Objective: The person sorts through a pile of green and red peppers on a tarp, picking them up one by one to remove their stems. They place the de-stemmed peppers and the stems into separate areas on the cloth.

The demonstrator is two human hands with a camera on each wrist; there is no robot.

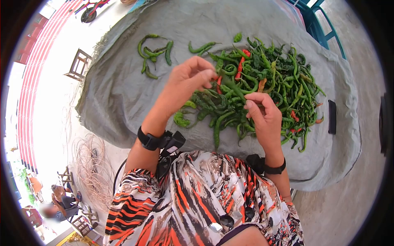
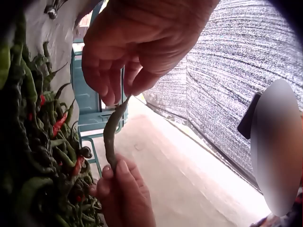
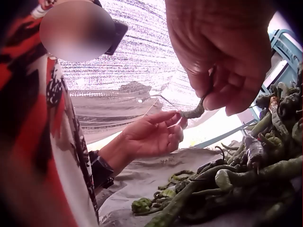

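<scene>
Between the two hands hangs one green pepper, held above a large pile of green and red peppers. The left hand pinches its thin tip between thumb and fingers; in the left wrist view that hand is at the top. The right hand pinches the opposite end, its thumb and fingers showing low in the left wrist view. In the right wrist view the pepper spans the left hand and the right hand.
A small group of green peppers lies apart on the grey sheet, left of the pile. A black phone-like object lies at the right. A teal chair stands behind the sheet; wooden stools and a seated person are at the left.
</scene>
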